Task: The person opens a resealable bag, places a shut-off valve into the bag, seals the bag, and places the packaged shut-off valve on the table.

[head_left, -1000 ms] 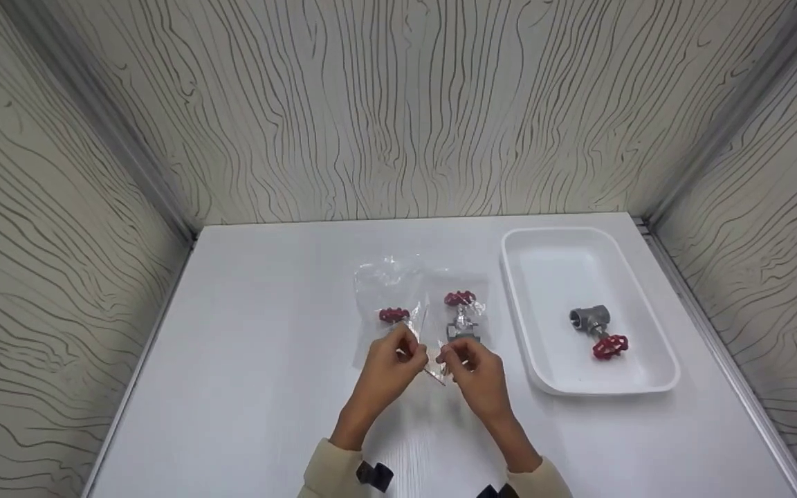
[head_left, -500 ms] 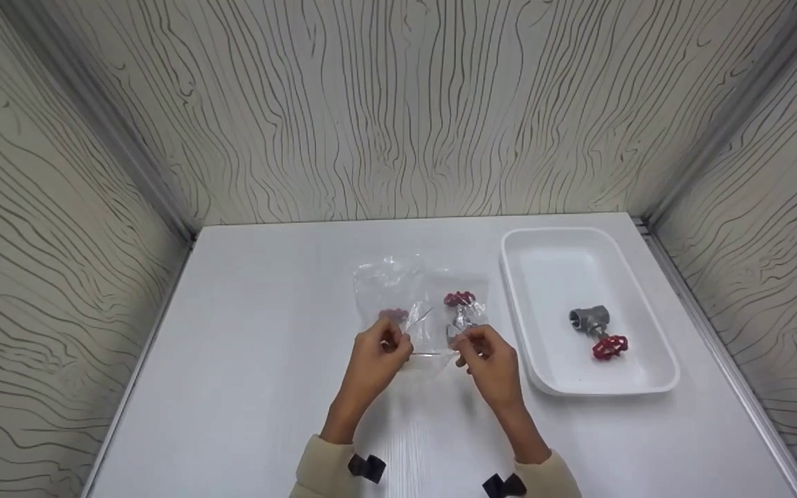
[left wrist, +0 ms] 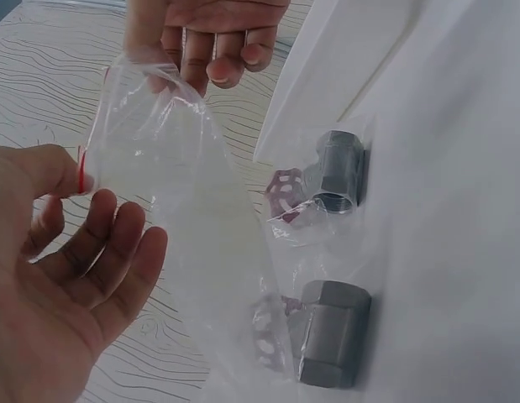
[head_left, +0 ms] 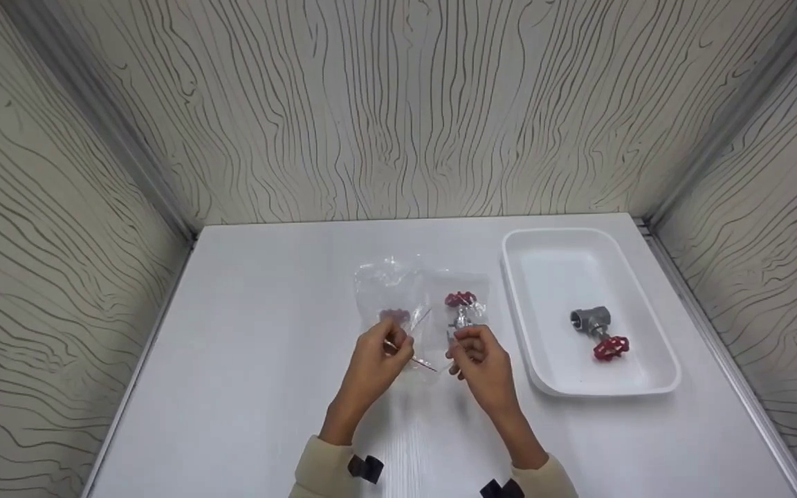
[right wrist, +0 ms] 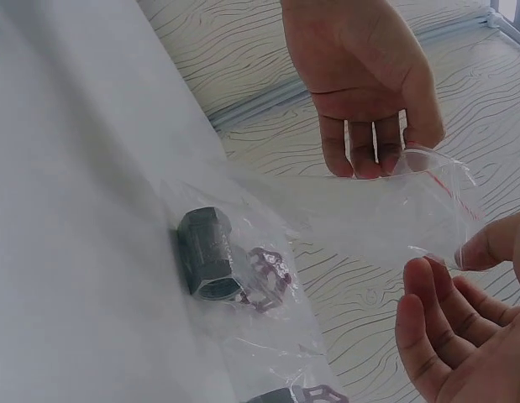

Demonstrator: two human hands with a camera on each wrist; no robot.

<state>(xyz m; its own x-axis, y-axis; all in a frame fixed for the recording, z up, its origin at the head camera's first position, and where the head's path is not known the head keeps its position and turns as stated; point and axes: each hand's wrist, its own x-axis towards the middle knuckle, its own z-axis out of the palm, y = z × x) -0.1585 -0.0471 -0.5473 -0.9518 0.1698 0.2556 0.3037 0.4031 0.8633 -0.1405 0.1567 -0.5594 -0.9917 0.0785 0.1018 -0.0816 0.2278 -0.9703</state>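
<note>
A clear zip bag (left wrist: 192, 201) with a red seal line hangs between the two hands, its mouth spread apart. My left hand (head_left: 376, 361) pinches one side of the mouth between thumb and forefinger, other fingers loosely bent. The opposite side is pinched by my right hand (head_left: 487, 366). Just beyond the hands, two gate valves with red handwheels lie in clear bags on the white table (head_left: 246, 346). The right bagged valve (head_left: 461, 308) shows clearly; the left bagged valve (head_left: 394, 316) is partly covered by hand and film. No part shows inside the held bag.
To the right stands a white tray (head_left: 557, 263). An unbagged gate valve (head_left: 598, 328) with a red handwheel lies in it. Wood-patterned panels (head_left: 398, 111) enclose the table at the back and both sides.
Both hands have drawn slightly apart, the right one to the right and the left one to the left. The bag's mouth has spread between them, its red line now slanting. The valves stay put.
</note>
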